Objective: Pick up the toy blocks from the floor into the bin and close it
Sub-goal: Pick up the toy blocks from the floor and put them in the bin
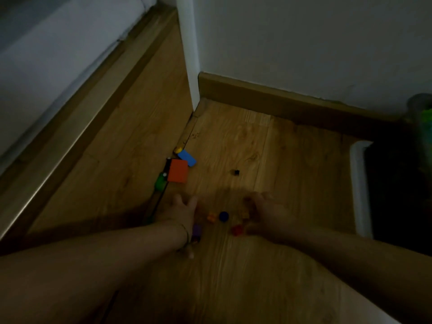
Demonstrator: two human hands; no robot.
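Small toy blocks lie on the wooden floor between my hands: an orange block (212, 217), a dark blue round piece (223, 216), a red block (237, 229) and a purple block (196, 231). My left hand (181, 212) lies low beside the purple block, fingers spread forward. My right hand (265, 216) cups over the blocks from the right, fingers curved; whether it holds any is hidden. Farther off lie an orange flat block (178, 170), a blue flat block (187, 157), a yellow piece (178, 150), a green piece (160, 182) and a tiny black piece (236, 172). The bin (358, 183) stands at right.
A white wall corner (190, 66) with wooden skirting (268, 97) stands behind the blocks. A wooden threshold strip (70, 141) runs diagonally at left. A dim greenish object (423, 113) sits by the far right edge. The scene is dark.
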